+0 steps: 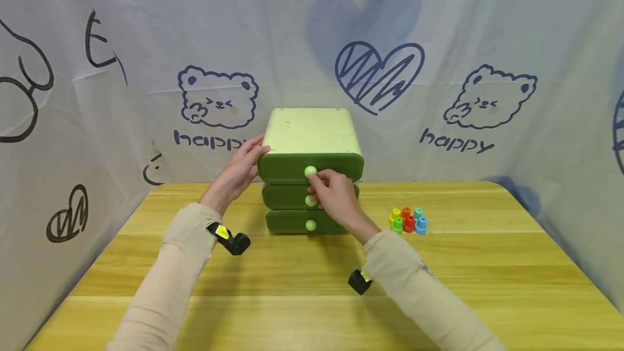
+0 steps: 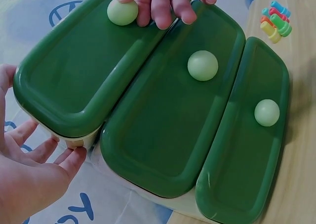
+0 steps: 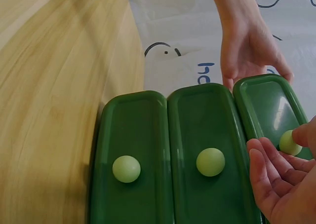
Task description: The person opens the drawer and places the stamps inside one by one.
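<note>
The left hand (image 1: 238,172), its grip spread, rests against the left side of the three-tier drawer unit (image 1: 312,131), which stands on the table (image 1: 292,297). At the unit's front, the right hand's (image 1: 337,196) grip pinches the top drawer's (image 1: 283,168) pale round knob (image 1: 310,170). Farther right, small colorful pegs (image 1: 408,225) cluster on the table.

Left fingers (image 1: 255,151) apart; right fingers (image 1: 327,175) mid-pinch

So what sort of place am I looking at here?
Perhaps a small booth set up for filming tabletop work, judging by the wooden table, the pale doodle-covered cloth behind and beside it, and the black wrist-worn device.
</note>
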Tool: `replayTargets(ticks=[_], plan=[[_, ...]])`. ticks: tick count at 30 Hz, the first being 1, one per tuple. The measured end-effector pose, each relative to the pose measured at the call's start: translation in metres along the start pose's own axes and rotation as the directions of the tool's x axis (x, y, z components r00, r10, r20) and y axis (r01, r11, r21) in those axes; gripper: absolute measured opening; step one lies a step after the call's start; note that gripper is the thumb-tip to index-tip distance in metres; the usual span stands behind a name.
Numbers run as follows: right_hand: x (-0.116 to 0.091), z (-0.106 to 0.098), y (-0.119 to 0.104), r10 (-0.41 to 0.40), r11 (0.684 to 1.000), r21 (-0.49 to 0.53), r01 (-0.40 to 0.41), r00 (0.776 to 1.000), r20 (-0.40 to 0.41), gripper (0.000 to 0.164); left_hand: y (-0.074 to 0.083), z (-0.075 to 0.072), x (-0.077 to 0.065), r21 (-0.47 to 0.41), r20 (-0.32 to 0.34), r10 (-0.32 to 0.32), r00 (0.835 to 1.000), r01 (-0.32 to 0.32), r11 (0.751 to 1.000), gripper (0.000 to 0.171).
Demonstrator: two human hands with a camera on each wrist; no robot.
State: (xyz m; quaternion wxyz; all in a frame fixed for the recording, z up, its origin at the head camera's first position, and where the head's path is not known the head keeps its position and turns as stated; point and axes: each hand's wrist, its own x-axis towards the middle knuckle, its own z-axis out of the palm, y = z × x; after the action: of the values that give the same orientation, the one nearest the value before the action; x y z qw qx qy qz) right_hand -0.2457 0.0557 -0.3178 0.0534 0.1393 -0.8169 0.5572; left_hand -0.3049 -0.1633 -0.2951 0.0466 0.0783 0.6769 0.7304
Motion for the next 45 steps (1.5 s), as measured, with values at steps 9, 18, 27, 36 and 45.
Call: replayTargets(ticks=[9, 18, 27, 36, 45], plan=[[-0.006, 0.002, 0.011, -0.043, 0.999, -0.011, 0.043, 0.998, -0.051, 0.027, -0.002, 0.0, -0.001, 0.011, -0.002, 0.005, 1.0, -0.005, 1.0, 0.067], [-0.012, 0.006, 0.037, -0.017, 0.98, -0.198, 0.012, 1.0, -0.021, 0.027, -0.003, 0.0, -0.001, 0.037, 0.004, 0.021, 1.0, -0.022, 0.999, 0.066], [-0.005, 0.011, 0.044, 0.123, 0.988, -0.089, -0.123, 0.992, -0.011, 0.043, -0.004, -0.001, -0.001, 0.027, -0.007, 0.03, 1.0, -0.03, 0.999, 0.067], [-0.003, 0.018, 0.051, 0.212, 0.975, 0.058, -0.214, 0.976, 0.045, 0.036, -0.005, -0.001, -0.002, 0.027, 0.001, 0.036, 0.999, -0.036, 0.999, 0.066], [-0.005, 0.019, 0.054, 0.171, 0.984, 0.034, -0.172, 0.985, 0.035, 0.033, -0.005, 0.0, -0.002, 0.021, -0.005, 0.046, 0.999, -0.046, 0.999, 0.066]])
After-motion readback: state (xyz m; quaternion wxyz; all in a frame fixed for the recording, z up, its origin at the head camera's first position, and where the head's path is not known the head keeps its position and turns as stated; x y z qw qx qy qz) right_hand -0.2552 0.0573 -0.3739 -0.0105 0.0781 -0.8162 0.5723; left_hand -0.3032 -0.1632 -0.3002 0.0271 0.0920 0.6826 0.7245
